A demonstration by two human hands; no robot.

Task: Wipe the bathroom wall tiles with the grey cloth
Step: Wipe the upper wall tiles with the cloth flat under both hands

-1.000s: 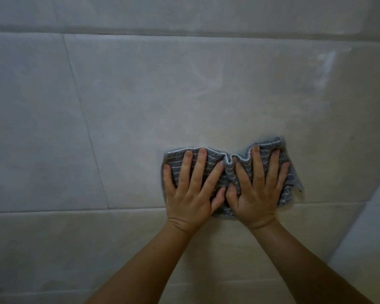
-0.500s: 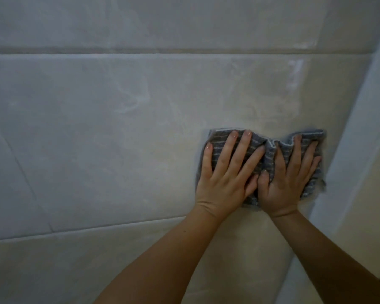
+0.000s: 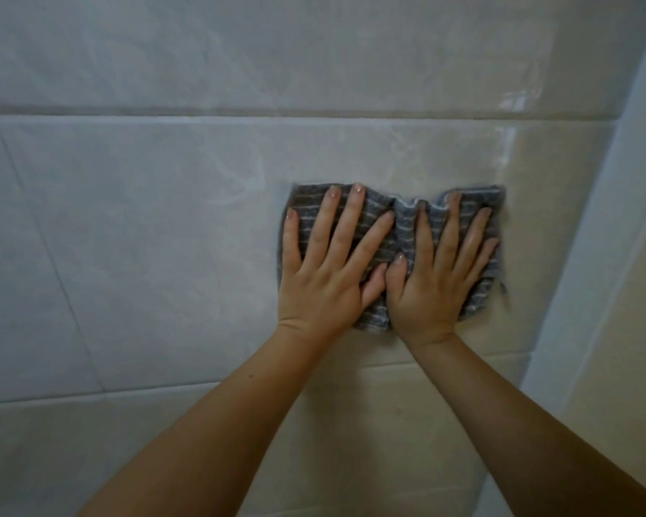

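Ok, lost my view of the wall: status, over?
Left hand and right hand flat on grey cloth, pressing it to wall tile. Cloth bunched between them. Wall corner close on right.

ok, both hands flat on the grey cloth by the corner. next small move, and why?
Probably slide the grey cloth up and slightly right. The left hand and right hand press it flat on the wall tile. Its right edge is close to the wall corner, and a whitish streak shows just above it, so little room is left sideways.
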